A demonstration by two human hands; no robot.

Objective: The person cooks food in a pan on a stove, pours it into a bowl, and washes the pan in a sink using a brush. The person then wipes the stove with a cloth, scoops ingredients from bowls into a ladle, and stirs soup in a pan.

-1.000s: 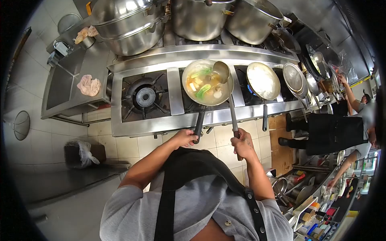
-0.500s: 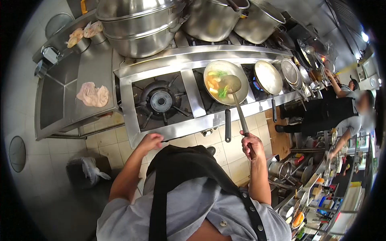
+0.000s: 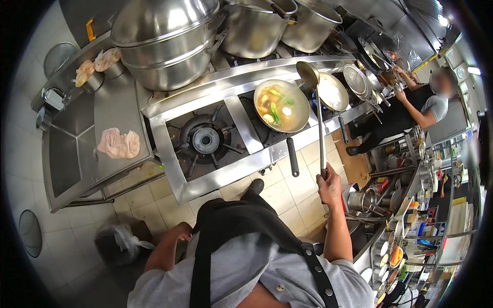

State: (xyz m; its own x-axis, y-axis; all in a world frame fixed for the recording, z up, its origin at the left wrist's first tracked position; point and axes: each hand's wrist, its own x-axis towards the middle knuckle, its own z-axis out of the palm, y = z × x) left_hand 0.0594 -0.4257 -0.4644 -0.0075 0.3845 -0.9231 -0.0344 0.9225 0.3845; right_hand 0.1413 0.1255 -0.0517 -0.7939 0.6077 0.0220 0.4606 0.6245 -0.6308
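My right hand [image 3: 329,186] is wrapped round the handle of a long ladle [image 3: 319,118]. The ladle's bowl is raised at the right rim of a pan [image 3: 282,106] that holds broth with green leaves and pale pieces. That pan's black handle [image 3: 292,157] points toward me with no hand on it. Low beside my apron [image 3: 226,218] is my left hand [image 3: 182,231], its fingers partly hidden against the dark cloth. A second pan [image 3: 333,91] with white contents sits on the burner to the right.
An unused burner [image 3: 206,140] is left of the pans. Large steel pots [image 3: 257,31] stand behind. A pinkish cloth [image 3: 119,143] lies on the steel counter [image 3: 118,102] by the sink. At the right, a person [image 3: 418,105] stands at the stove. A bin [image 3: 120,244] is at lower left.
My left hand has let go of the pan handle and dropped to my left side. The ladle has come up out of the broth to the pan's right rim. The view has shifted and turned.
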